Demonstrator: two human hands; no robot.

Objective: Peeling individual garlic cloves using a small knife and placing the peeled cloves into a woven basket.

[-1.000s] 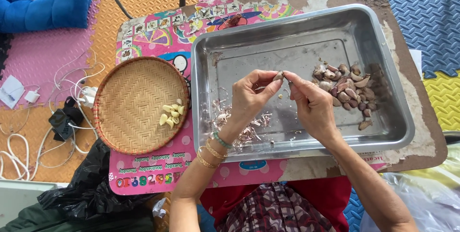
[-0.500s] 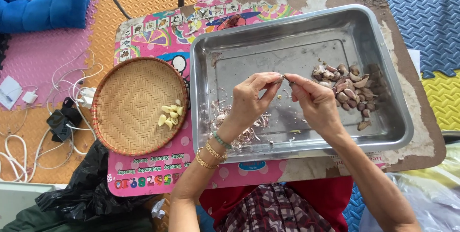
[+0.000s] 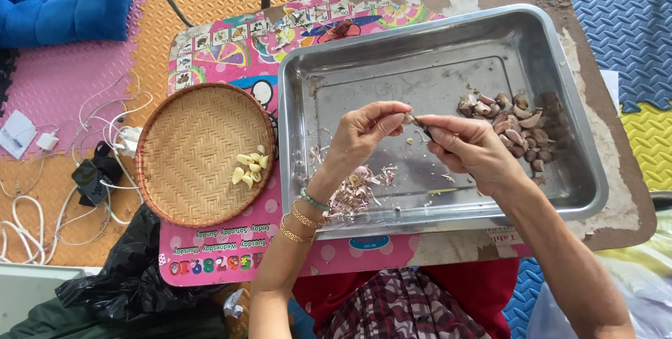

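Left hand [image 3: 364, 131] pinching a garlic clove [image 3: 407, 120] between thumb and fingertips, above the middle of the steel tray [image 3: 448, 24]. Right hand [image 3: 467, 146] curled tight round a small knife [image 3: 418, 124], blade tip touching the clove. Pile of unpeeled cloves [image 3: 514, 125] against the tray's right wall, just beside the right hand. Papery skins [image 3: 353, 188] strewn near the tray's front rim, under the left wrist. Bare metal across the tray's back half. Woven basket [image 3: 189, 143] touching the tray's left edge, peeled cloves [image 3: 250, 167] gathered at its right side. Low table [image 3: 609, 164] edge close on the right; foam floor mats [image 3: 616, 3] beyond.
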